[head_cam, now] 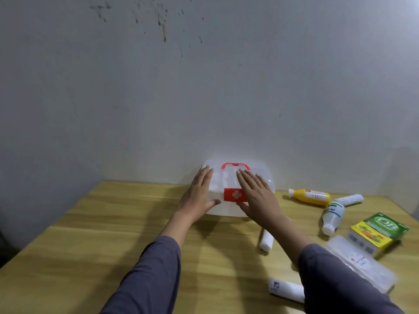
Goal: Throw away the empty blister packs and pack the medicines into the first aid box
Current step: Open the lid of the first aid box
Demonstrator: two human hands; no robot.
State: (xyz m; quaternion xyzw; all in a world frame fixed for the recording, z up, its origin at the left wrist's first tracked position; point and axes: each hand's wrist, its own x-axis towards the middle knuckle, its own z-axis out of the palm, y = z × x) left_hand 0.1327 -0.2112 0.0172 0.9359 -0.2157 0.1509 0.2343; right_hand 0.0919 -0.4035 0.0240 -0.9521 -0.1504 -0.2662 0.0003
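A translucent white first aid box (264, 177) with a red handle and a red cross latch stands closed at the back of the wooden table, against the wall. My left hand (199, 193) lies flat on its left side, thumb at the front. My right hand (256, 196) rests flat on its lid to the right of the latch, fingers spread. Medicines lie to the right: a yellow bottle (310, 196), a white bottle (332, 217), a green and yellow carton (377, 232), a clear flat case (360, 262) and white tubes (266, 240). No blister packs are visible.
The table (102, 234) runs from the wall to the bottom of the view, its left edge slanting off to the lower left. A white roll (350, 198) lies behind the bottles. Another white tube (286, 290) lies near my right sleeve.
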